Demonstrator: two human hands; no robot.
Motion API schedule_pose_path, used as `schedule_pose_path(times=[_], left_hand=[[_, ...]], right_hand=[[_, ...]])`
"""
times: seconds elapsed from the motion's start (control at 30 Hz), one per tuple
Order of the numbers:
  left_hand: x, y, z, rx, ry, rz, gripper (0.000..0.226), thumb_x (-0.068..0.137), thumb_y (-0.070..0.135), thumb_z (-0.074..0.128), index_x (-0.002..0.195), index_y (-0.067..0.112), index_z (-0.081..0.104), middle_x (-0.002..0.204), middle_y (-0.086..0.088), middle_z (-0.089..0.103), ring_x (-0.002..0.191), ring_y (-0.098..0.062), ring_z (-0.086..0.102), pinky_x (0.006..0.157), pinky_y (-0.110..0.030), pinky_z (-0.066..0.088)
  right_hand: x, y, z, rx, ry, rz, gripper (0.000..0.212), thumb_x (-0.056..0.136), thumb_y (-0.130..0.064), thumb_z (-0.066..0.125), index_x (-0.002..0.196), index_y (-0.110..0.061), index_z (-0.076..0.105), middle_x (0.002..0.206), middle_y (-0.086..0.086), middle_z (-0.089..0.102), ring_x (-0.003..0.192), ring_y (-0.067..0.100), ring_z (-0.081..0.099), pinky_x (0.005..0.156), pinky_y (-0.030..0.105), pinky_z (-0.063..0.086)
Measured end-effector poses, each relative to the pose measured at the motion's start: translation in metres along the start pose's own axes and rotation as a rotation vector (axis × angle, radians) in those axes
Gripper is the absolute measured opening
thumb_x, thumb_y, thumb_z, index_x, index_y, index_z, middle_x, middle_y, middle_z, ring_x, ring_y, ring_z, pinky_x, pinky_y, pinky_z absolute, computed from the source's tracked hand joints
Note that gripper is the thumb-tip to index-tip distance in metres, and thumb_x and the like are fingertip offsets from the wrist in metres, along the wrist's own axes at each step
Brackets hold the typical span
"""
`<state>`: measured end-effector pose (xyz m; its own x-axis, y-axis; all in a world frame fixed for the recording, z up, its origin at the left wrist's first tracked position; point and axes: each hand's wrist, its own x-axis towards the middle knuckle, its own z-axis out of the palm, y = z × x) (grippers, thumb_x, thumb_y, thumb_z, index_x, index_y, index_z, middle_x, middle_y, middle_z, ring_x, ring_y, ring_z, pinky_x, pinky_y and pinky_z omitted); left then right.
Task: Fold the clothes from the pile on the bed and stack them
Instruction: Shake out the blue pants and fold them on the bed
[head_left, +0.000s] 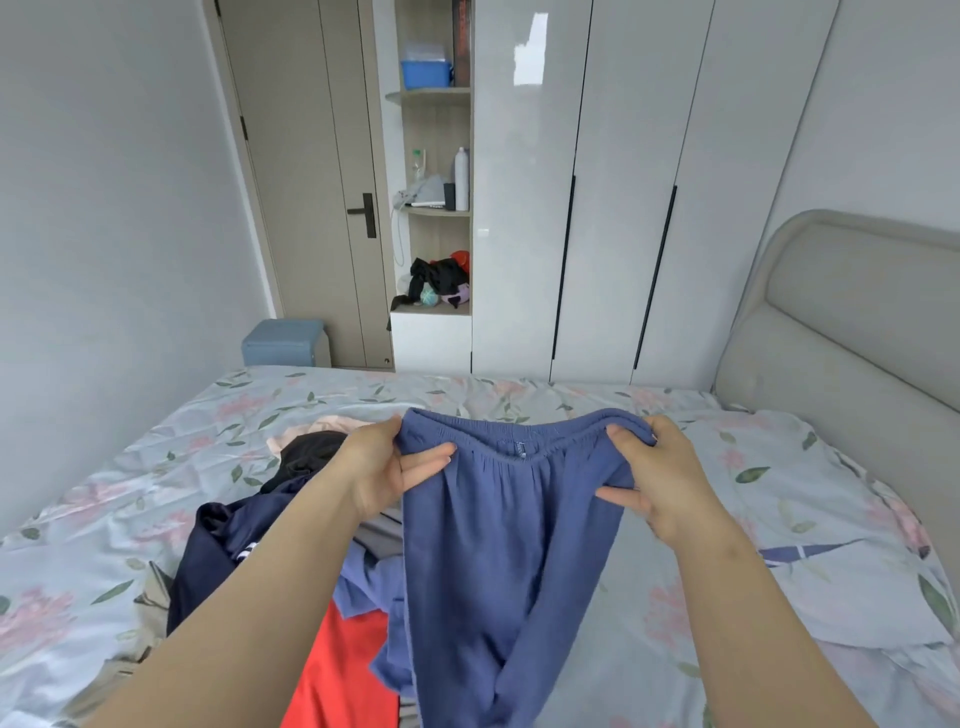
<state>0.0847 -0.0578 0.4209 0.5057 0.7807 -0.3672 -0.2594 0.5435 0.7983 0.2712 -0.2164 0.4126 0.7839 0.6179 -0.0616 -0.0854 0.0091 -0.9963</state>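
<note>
1. Look: left hand and right hand each pinched the blue trousers by the waistband, above the bed.
2. The clothes pile sat at their eight o'clock.
3. The waistband tag was too small to read.

Blue elastic-waist trousers hanging above mixed pile on bed.

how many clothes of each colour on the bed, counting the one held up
blue: 2 (blue trousers held by the left hand and right hand; crumpled blue piece, seemingly separate)
navy: 1 (navy garment)
black: 1 (black garment)
red: 1 (red garment)
peach: 1 (peach garment)
grey: 1 (grey garment)
beige: 1 (beige garment)
total: 8 showing; more may be buried
</note>
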Motion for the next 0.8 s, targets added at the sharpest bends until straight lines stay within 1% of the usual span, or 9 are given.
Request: schedule_pose_path(times=[0.1,0.2,0.3,0.33,0.4,0.47,0.57,0.67,0.8], left_hand=[[-0.003,0.019,0.016,0.033,0.001,0.177,0.020,0.103,0.020,0.037,0.110,0.004,0.048,0.100,-0.016,0.058,0.053,-0.020,0.069,0.050,-0.029,0.058],[-0.009,0.042,0.031,0.137,-0.097,0.423,0.010,0.094,0.015,0.056,0.099,0.006,0.055,0.096,-0.012,0.064,0.077,-0.020,0.071,0.066,-0.024,0.059],[-0.021,0.066,0.047,0.413,-0.039,0.714,0.035,0.079,0.008,0.074,0.109,0.015,0.057,0.098,0.002,0.065,0.094,-0.014,0.063,0.086,-0.025,0.054],[-0.027,0.074,0.052,0.501,0.024,0.802,0.039,0.076,0.012,0.078,0.108,0.019,0.057,0.099,0.005,0.064,0.093,-0.010,0.062,0.088,-0.025,0.051],[-0.042,0.093,0.064,0.490,0.055,0.942,0.029,0.075,0.020,0.079,0.099,0.022,0.061,0.091,0.002,0.068,0.086,-0.013,0.067,0.087,-0.029,0.052],[-0.060,0.107,0.077,0.383,0.017,1.036,0.007,0.084,0.017,0.070,0.085,0.019,0.063,0.071,0.003,0.069,0.069,-0.011,0.070,0.078,-0.028,0.055],[-0.077,0.123,0.084,0.288,0.029,1.174,0.015,0.091,0.017,0.062,0.076,0.018,0.060,0.051,0.012,0.061,0.051,-0.005,0.062,0.060,-0.019,0.053],[-0.072,0.122,0.073,0.469,0.017,1.119,0.014,0.093,0.019,0.059,0.079,0.016,0.058,0.042,0.008,0.054,0.038,-0.003,0.051,0.042,-0.015,0.043],[-0.034,0.080,0.027,0.891,-0.063,0.709,0.015,0.091,0.021,0.062,0.082,0.009,0.060,0.044,0.005,0.049,0.031,-0.006,0.042,0.036,-0.016,0.037]], right_hand=[[0.005,-0.020,0.007,0.047,0.027,-0.028,0.010,0.093,-0.013,0.059,0.095,-0.007,0.051,0.094,0.003,0.056,0.083,0.012,0.058,0.055,0.030,0.058],[0.009,-0.052,0.014,0.129,0.100,-0.165,0.012,0.091,-0.012,0.061,0.084,-0.010,0.051,0.093,0.010,0.058,0.086,0.020,0.060,0.062,0.031,0.057],[0.007,-0.095,0.019,0.242,0.117,-0.349,0.014,0.090,-0.010,0.062,0.080,-0.013,0.052,0.087,0.005,0.058,0.084,0.016,0.060,0.074,0.033,0.058],[0.005,-0.110,0.022,0.278,0.114,-0.409,0.015,0.090,-0.009,0.062,0.079,-0.014,0.052,0.085,0.003,0.058,0.080,0.014,0.061,0.078,0.034,0.058],[-0.002,-0.138,0.027,0.339,0.114,-0.530,0.016,0.090,-0.008,0.061,0.078,-0.014,0.052,0.080,0.000,0.058,0.073,0.008,0.061,0.079,0.032,0.057],[-0.010,-0.161,0.030,0.397,0.100,-0.640,0.017,0.089,-0.006,0.062,0.078,-0.014,0.052,0.078,-0.001,0.058,0.070,0.006,0.061,0.076,0.028,0.056],[-0.020,-0.183,0.029,0.431,0.110,-0.740,0.018,0.088,-0.008,0.064,0.077,-0.017,0.053,0.073,-0.004,0.059,0.066,0.003,0.060,0.072,0.026,0.057],[-0.016,-0.172,0.016,0.267,0.202,-0.712,0.022,0.084,-0.015,0.069,0.072,-0.021,0.051,0.069,-0.007,0.056,0.061,0.002,0.054,0.060,0.024,0.050],[0.004,-0.107,-0.008,-0.023,0.111,-0.345,0.015,0.080,-0.016,0.074,0.076,-0.010,0.060,0.072,0.001,0.062,0.069,0.016,0.059,0.051,0.020,0.049]])
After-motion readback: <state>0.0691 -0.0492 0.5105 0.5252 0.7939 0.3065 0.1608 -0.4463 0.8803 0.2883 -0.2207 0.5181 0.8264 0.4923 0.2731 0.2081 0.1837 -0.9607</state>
